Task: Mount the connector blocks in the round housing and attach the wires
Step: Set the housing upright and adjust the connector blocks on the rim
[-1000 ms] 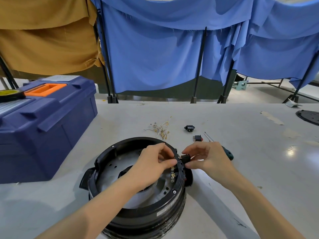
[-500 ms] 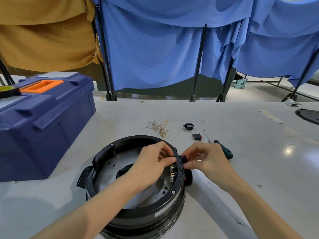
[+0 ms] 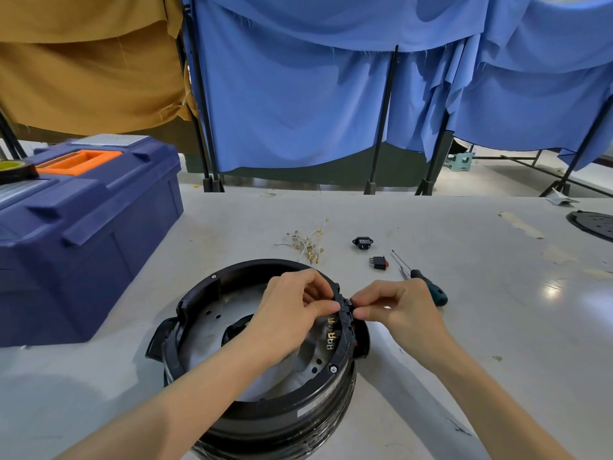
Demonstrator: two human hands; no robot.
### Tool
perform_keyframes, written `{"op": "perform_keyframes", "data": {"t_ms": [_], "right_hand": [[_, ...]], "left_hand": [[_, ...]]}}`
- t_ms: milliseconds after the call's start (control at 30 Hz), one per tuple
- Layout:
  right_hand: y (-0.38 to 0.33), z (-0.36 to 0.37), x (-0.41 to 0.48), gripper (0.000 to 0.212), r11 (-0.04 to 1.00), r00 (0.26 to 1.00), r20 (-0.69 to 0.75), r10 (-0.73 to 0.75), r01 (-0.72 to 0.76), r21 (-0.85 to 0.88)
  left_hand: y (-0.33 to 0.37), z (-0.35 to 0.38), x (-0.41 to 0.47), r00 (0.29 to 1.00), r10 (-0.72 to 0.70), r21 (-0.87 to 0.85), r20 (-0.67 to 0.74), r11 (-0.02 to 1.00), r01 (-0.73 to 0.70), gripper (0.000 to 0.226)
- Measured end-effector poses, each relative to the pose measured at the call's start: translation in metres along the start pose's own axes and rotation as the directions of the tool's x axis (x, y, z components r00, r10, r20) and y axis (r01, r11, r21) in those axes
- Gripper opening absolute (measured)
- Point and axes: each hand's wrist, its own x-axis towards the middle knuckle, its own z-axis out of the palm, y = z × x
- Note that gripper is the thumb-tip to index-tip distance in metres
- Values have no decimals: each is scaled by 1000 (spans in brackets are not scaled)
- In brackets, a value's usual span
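The round housing (image 3: 205, 293) sits low in the frame's centre on the grey table (image 3: 481, 343). At its right rim, the left hand (image 3: 292, 307) reaches from inside and the right hand (image 3: 398, 307) from outside. Both pinch a small black connector block (image 3: 347, 305) seated on the rim edge, fingertips closed on it.

Above, well apart from the housing, lie the loose wires (image 3: 308, 244), a black socket block (image 3: 362, 242) and a red switch block (image 3: 378, 262). A screwdriver (image 3: 431, 288) lies just behind the right hand. A blue toolbox (image 3: 83, 227) fills the left side. Open tabletop spreads to the right.
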Motion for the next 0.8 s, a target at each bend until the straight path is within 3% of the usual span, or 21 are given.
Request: {"op": "perform_keyframes", "data": {"t_ms": [233, 433, 800], "right_hand": [[-1, 7, -3, 23, 997, 998, -56, 20, -24, -70], [-6, 12, -5, 26, 986, 997, -82, 12, -25, -165], [-7, 13, -3, 24, 986, 996, -76, 44, -56, -158]], "left_hand": [[2, 3, 1, 998, -16, -17, -65, 1000, 15, 24], [2, 3, 3, 999, -1, 24, -41, 1000, 2, 21], [-3, 1, 3, 999, 27, 35, 17, 999, -27, 14]]}}
